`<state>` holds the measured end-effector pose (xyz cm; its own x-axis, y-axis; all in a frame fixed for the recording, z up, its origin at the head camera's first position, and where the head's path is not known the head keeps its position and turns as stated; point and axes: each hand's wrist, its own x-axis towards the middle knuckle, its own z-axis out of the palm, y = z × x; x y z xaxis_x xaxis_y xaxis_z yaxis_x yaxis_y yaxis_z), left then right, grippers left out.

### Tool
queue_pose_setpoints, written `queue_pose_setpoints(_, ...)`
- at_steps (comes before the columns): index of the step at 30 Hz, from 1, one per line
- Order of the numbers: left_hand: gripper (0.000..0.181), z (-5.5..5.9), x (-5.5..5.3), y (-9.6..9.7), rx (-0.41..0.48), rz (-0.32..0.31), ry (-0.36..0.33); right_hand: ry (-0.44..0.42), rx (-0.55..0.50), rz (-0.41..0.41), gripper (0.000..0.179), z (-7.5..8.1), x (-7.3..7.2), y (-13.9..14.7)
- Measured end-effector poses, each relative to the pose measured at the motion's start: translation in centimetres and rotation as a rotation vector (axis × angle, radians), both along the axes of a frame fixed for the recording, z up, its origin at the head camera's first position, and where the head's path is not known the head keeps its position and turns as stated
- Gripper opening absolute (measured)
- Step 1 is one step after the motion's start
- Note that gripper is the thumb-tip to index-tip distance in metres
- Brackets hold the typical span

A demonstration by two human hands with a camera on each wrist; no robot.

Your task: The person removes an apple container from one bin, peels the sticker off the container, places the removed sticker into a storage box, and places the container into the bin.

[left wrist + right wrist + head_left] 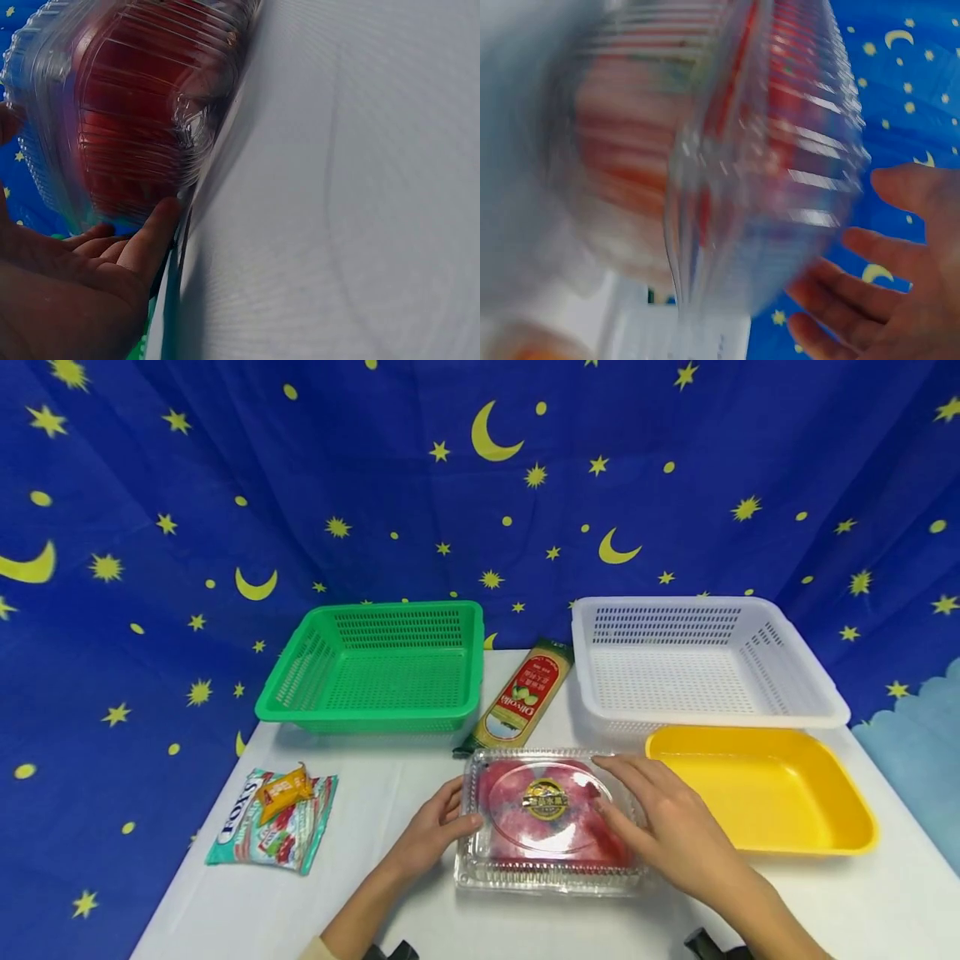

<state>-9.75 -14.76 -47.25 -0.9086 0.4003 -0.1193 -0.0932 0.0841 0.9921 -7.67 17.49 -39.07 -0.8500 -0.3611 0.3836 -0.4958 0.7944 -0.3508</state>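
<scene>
A clear plastic clamshell box of red fruit (517,852), with a black and gold label on its lid, lies label up at the middle front of the table. My left hand (431,831) holds the box's left side, thumb on the lid's edge. In the left wrist view, the fingers of that hand (90,277) reach the lower corner of the box. My right hand (678,818) is over the box's right edge in the head view. Seen from the right wrist, its fingers (855,300) are spread, with the blurred box beside them.
Behind the box lies a long green and red packet (523,693), between a green basket (371,725) and a white basket (712,720). A yellow tray (750,789) stands at right. On the left, a small orange packet (285,793) rests on a FOX'S sweet bag (281,847).
</scene>
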Motion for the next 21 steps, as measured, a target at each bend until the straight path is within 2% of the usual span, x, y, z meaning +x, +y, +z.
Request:
queue_pose_setpoints(4, 0.068, 0.0, 0.0, -0.1, -0.003, 0.003, -0.006, -0.054, -0.040, 0.051, 0.057, -0.2, -0.5, -1.6)
queue_pose_setpoints(9, 0.066, -0.2, 0.0, -0.2, 0.000, -0.003, 0.002, -0.091, -0.082, 0.074, 0.053, -0.9, -1.0, -3.1)
queue_pose_setpoints(15, 0.063, -0.3, 0.1, -0.2, 0.012, -0.010, -0.001, -0.042, 0.003, 0.068, 0.051, -1.8, -1.2, -4.2)
queue_pose_setpoints(21, 0.062, -0.4, 0.0, -0.2, 0.020, -0.014, 0.001, 0.020, 0.060, 0.076, 0.045, -2.0, -1.3, -4.6)
